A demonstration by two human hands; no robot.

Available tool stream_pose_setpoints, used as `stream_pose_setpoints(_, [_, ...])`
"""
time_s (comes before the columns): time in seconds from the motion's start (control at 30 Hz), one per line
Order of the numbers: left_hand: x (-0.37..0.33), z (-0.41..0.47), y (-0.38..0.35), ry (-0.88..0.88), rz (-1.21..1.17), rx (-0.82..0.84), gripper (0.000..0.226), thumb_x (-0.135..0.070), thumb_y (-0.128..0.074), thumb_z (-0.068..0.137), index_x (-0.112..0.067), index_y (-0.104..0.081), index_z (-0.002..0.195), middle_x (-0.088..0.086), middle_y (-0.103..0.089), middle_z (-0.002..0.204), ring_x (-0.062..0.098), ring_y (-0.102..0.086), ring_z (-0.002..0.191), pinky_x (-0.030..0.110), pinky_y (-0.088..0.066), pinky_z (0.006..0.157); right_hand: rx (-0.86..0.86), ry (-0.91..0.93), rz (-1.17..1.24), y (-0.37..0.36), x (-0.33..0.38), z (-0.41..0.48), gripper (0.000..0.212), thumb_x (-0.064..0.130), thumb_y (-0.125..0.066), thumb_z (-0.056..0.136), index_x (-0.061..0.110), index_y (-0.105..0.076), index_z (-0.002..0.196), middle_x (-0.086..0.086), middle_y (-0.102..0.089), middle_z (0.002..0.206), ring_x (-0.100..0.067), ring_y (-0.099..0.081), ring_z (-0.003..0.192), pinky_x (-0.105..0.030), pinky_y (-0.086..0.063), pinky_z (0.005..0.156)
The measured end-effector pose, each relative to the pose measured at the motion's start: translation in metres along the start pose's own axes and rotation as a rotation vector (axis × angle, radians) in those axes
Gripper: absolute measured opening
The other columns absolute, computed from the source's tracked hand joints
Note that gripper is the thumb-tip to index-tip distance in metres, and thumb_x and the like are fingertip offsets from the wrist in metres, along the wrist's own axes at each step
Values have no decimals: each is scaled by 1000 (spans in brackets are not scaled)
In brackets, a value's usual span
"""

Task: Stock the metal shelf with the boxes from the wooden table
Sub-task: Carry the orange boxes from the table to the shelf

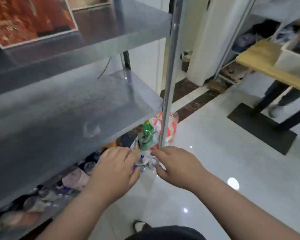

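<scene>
The metal shelf [76, 108] fills the left side, its middle board bare. A red printed box [29, 19] lies on the upper board at the top left, with a second box [88, 2] behind it. My left hand [114, 168] and my right hand [173, 163] meet low at the shelf's front right post [168, 84]. Both pinch a crumpled clear plastic wrapper [145, 161] between them. The wooden table [267, 66] stands at the far right with a white box [291, 56] on it.
Under the bottom board lie several bottles and bags, among them a green bottle [146, 135] and an orange-and-white bag [164, 130]. A person's legs [280, 99] stand by the table's black base [261, 129]. Glossy white floor [215, 161] spreads to the right.
</scene>
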State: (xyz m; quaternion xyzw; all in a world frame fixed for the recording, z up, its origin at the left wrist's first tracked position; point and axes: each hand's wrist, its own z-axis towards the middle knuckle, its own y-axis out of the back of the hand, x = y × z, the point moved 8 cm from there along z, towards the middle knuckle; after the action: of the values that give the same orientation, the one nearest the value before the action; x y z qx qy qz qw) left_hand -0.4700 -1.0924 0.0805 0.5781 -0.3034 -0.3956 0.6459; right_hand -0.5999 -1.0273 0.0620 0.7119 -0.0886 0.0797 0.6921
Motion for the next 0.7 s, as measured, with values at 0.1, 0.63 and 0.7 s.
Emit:
stream_pose_setpoints(0.1, [-32, -32, -43, -5, -35, 164, 52, -49, -46, 86, -17, -65, 123, 2, -67, 111, 28, -63, 101, 42, -51, 84, 138, -58, 29, -46, -6, -48, 39, 37, -52, 90, 19, -59, 124, -3, -67, 111, -30, -62, 102, -44, -55, 73])
stream_pose_setpoints(0.63, [-309, -82, -111, -848, -115, 507, 62, -51, -33, 91, -16, -57, 136, 2, -65, 125, 26, -59, 115, 44, -44, 101, 156, -927, 205, -116, -16, -387, 41, 37, -51, 96, 19, -50, 133, -1, -58, 124, -26, -53, 118, -41, -51, 85])
stream_pose_setpoints(0.7, [-337, -98, -113, -1014, -133, 531, 63, -51, -33, 91, -15, -58, 136, 3, -65, 126, 28, -59, 116, 46, -43, 103, 164, -1075, 167, -118, 1, -420, 40, 36, -51, 94, 17, -53, 129, -2, -59, 118, -27, -55, 111, -42, -52, 82])
